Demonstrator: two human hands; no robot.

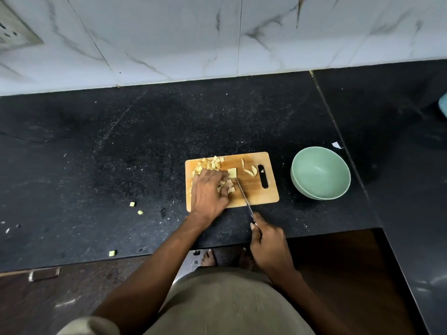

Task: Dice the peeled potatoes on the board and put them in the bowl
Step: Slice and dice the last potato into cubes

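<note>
A wooden cutting board (256, 189) lies on the black counter. Several diced potato pieces (211, 163) are heaped at its far left, and a few curved slices (250, 170) lie near the handle slot. My left hand (209, 191) rests over the pieces on the board's left side, fingertips holding a pale potato chunk (232, 172). My right hand (269, 243) grips the handle of a knife (244, 197), whose blade points up to that chunk. A pale green bowl (320, 176) stands to the right of the board and looks empty.
Three stray potato cubes (132, 204) lie on the black counter (121, 153) to the left, one near the front edge. A white scrap (336, 145) lies behind the bowl. A marble-tiled wall (217, 37) backs the counter. My bare feet show below the counter edge.
</note>
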